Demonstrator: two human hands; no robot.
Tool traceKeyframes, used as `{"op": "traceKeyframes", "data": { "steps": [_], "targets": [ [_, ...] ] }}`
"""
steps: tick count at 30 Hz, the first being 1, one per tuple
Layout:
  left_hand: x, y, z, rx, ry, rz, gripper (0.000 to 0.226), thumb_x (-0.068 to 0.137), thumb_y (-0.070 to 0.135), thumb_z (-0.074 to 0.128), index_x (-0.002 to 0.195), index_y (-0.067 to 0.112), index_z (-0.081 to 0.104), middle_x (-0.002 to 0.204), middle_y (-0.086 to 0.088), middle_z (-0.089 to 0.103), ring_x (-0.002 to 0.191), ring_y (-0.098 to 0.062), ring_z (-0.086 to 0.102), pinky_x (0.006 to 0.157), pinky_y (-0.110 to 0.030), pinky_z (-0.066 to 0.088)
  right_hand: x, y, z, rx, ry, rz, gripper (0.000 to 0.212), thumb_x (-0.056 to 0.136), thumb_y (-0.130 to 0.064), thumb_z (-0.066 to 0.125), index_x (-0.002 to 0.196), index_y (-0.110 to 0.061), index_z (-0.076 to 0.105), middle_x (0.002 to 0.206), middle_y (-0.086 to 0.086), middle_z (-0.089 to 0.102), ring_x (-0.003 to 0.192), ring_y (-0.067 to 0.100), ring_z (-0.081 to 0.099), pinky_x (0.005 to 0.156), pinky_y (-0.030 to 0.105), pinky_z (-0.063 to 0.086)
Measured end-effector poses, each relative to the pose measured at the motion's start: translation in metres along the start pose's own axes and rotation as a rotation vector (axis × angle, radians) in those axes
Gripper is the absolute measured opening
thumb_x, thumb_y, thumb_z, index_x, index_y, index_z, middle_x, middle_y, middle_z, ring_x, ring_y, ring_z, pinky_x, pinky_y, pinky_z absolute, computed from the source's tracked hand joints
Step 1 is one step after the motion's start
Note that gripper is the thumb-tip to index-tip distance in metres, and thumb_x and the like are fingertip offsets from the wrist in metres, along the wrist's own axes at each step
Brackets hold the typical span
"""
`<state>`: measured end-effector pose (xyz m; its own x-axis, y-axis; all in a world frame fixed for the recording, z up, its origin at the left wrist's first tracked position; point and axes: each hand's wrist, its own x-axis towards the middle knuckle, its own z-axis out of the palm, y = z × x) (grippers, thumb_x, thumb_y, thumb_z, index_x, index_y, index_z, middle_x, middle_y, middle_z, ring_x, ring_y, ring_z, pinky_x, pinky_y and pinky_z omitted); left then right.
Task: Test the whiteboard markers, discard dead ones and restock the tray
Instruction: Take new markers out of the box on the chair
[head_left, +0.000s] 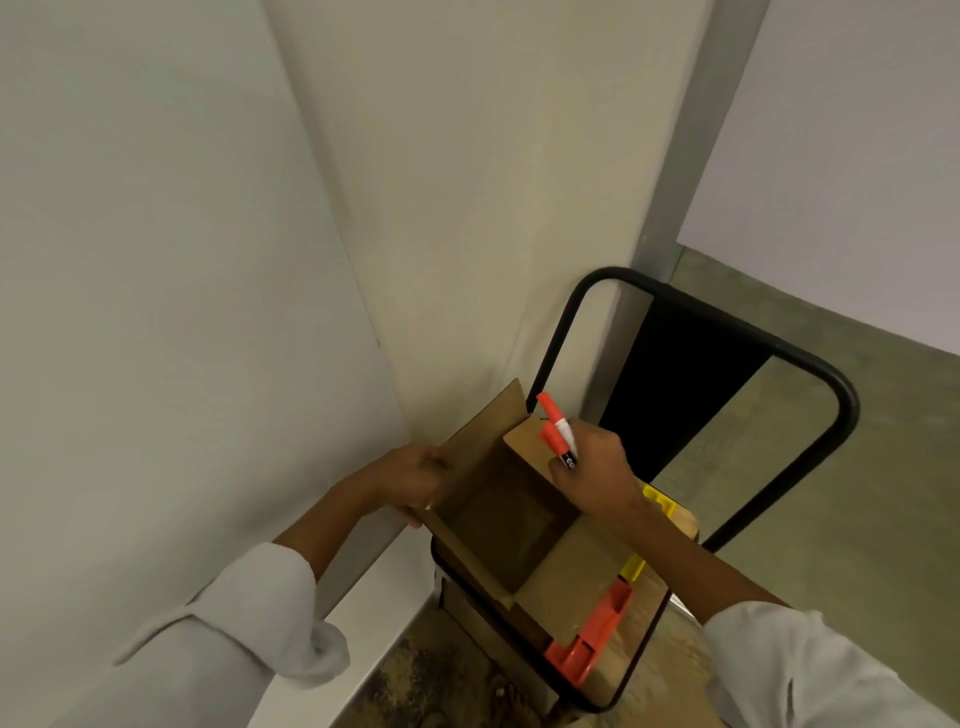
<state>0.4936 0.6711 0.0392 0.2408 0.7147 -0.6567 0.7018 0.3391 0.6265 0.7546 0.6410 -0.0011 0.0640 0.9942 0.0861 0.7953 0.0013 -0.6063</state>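
Observation:
An open cardboard box (509, 525) stands on a small wooden-topped cart (631, 660). My left hand (415, 480) grips the box's left flap. Over the box's far right corner, my right hand (597, 473) holds red-capped whiteboard markers (556, 428), their caps pointing up and away. The inside of the box is dark and I cannot make out its contents. An orange tray (597, 636) and a yellow tray (657, 501) lie on the cart, partly hidden by the box and my right arm.
The cart has a black tubular handle (727, 332) at its far side and stands in a corner between two pale walls. A whiteboard (852, 156) hangs at upper right. A speckled floor (431, 680) and a white baseboard show below.

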Motion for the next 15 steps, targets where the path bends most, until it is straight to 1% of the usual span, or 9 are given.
{"op": "traceKeyframes", "data": {
  "steps": [2,4,6,7,8,10,12,13,15],
  "targets": [
    [0.0,0.004,0.007,-0.223,0.147,-0.076,0.034,0.083,0.016,0.069,0.116,0.013,0.061,0.109,-0.01,0.06,0.081,-0.026,0.066,0.056,-0.032,0.06,0.003,0.003,-0.005,-0.008,-0.112,0.124,0.033,0.086,-0.02,0.071,0.114,-0.005,0.062,0.102,0.01,0.068,0.087,0.025,0.066,0.077,0.036,0.057],
    [0.002,0.007,0.018,-0.504,0.273,-0.185,0.033,0.081,0.02,0.074,0.109,0.009,0.06,0.109,-0.008,0.056,0.084,-0.024,0.061,0.056,-0.032,0.058,0.006,0.005,-0.01,0.041,-0.163,0.194,0.027,0.09,-0.021,0.069,0.109,-0.003,0.061,0.098,0.014,0.067,0.086,0.028,0.066,0.076,0.039,0.058],
    [0.006,0.005,0.03,-0.706,0.399,-0.217,0.049,0.076,0.019,0.078,0.117,0.005,0.055,0.115,-0.009,0.051,0.097,-0.029,0.058,0.069,-0.039,0.06,0.009,0.008,-0.018,0.072,-0.116,0.229,0.026,0.09,-0.021,0.069,0.107,-0.003,0.061,0.093,0.012,0.065,0.08,0.024,0.065,0.066,0.031,0.053],
    [0.006,0.004,0.037,-0.754,0.469,-0.209,0.049,0.074,0.016,0.079,0.117,0.004,0.057,0.117,-0.011,0.051,0.1,-0.031,0.057,0.074,-0.043,0.06,0.009,0.01,-0.024,0.09,-0.083,0.245,0.024,0.09,-0.021,0.069,0.106,-0.004,0.061,0.09,0.01,0.064,0.076,0.022,0.064,0.063,0.029,0.051],
    [0.005,0.004,0.043,-0.762,0.541,-0.19,0.039,0.072,0.014,0.076,0.107,0.005,0.061,0.114,-0.013,0.055,0.097,-0.03,0.059,0.076,-0.043,0.06,0.01,0.014,-0.031,0.105,-0.053,0.264,0.021,0.09,-0.02,0.068,0.103,-0.005,0.062,0.087,0.01,0.064,0.073,0.022,0.063,0.062,0.031,0.052],
    [-0.001,0.005,0.054,-0.664,0.658,-0.115,0.013,0.07,0.01,0.068,0.077,0.006,0.058,0.09,-0.015,0.059,0.075,-0.023,0.06,0.064,-0.033,0.057,0.009,0.024,-0.045,0.052,-0.014,0.305,0.016,0.089,-0.018,0.068,0.091,-0.005,0.061,0.082,0.016,0.064,0.073,0.031,0.064,0.066,0.039,0.055],
    [-0.005,0.005,0.064,-0.468,0.681,0.044,0.019,0.067,0.002,0.064,0.066,0.009,0.046,0.074,-0.011,0.046,0.059,-0.016,0.045,0.05,-0.021,0.038,0.005,0.037,-0.057,-0.063,-0.024,0.339,0.021,0.085,-0.017,0.069,0.087,0.001,0.059,0.082,0.023,0.064,0.074,0.037,0.064,0.066,0.042,0.053],
    [-0.007,0.004,0.069,-0.346,0.664,0.128,0.024,0.065,-0.003,0.064,0.067,0.01,0.045,0.077,-0.01,0.044,0.061,-0.014,0.043,0.049,-0.015,0.034,0.003,0.042,-0.062,-0.129,-0.057,0.365,0.024,0.085,-0.018,0.07,0.091,0.002,0.059,0.086,0.024,0.064,0.076,0.037,0.064,0.066,0.041,0.052],
    [-0.009,-0.001,0.079,-0.093,0.623,0.247,0.032,0.062,-0.008,0.068,0.074,0.013,0.046,0.098,-0.009,0.045,0.077,-0.015,0.048,0.055,-0.011,0.033,-0.004,0.049,-0.069,-0.295,-0.17,0.425,0.031,0.085,-0.021,0.07,0.104,0.001,0.059,0.096,0.021,0.065,0.083,0.032,0.065,0.067,0.038,0.051]
  ]
}}
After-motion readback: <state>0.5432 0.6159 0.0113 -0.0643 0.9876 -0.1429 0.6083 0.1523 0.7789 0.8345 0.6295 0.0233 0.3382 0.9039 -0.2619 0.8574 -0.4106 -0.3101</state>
